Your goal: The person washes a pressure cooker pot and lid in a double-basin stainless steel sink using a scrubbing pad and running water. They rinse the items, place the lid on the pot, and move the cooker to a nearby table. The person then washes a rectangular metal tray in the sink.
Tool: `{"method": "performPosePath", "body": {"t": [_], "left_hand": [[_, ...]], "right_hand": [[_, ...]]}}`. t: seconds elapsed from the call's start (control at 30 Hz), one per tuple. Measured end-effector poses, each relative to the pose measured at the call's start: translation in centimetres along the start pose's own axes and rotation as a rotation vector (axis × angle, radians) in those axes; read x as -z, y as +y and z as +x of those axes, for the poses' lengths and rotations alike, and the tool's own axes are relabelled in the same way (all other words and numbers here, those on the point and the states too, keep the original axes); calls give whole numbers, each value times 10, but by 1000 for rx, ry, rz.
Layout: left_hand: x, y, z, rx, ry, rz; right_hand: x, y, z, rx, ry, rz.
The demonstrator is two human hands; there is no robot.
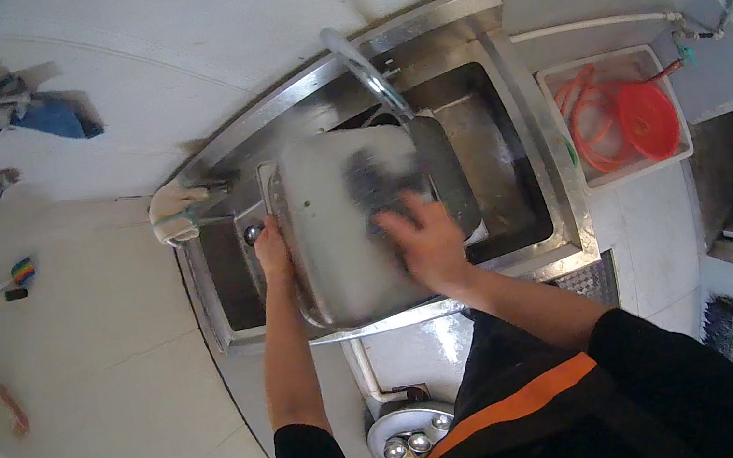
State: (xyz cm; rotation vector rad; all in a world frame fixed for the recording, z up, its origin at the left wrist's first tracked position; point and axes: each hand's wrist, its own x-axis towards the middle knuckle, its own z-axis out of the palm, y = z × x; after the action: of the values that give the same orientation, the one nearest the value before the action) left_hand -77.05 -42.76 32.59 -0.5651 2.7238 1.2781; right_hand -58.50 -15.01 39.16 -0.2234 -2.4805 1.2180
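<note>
A large rectangular metal pan or tray (343, 262), blurred in part, rests tilted over a stainless steel double sink (568, 223). My left hand (273, 249) grips its left edge, with the thumb side showing. On the pan's surface my right hand (422, 241) bears down on a dark, blurred scrubbing pad or cloth (375, 172), whose exact kind I cannot tell. A curved chrome faucet (369, 74) reaches over the pan's far right corner. Another dark, flat-sided container (451, 177) lies under the pan's right side in the right basin.
A white bin (681, 155) holds a red hose (577, 133) and a red plastic basin (649, 120) at right. A pale cloth (176, 211) hangs at the sink's left corner. Below the sink stands a round metal bowl (381, 440) with several shiny metal items. A brush (727, 320) is at lower right.
</note>
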Motion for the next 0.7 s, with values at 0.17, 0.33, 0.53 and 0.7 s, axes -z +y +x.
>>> {"method": "performPosePath", "body": {"t": [0.17, 0.33, 0.53, 0.7], "left_hand": [[-22, 21, 9, -130, -94, 27], [-11, 20, -10, -106, -73, 51], [-16, 47, -22, -193, -90, 155], [1, 26, -30, -452, -19, 220]], "right_hand": [[-24, -37, 86, 476, 76, 8], [-40, -35, 15, 609, -111, 123], [-52, -29, 134, 428, 41, -32], [-57, -37, 34, 661, 19, 105]]}}
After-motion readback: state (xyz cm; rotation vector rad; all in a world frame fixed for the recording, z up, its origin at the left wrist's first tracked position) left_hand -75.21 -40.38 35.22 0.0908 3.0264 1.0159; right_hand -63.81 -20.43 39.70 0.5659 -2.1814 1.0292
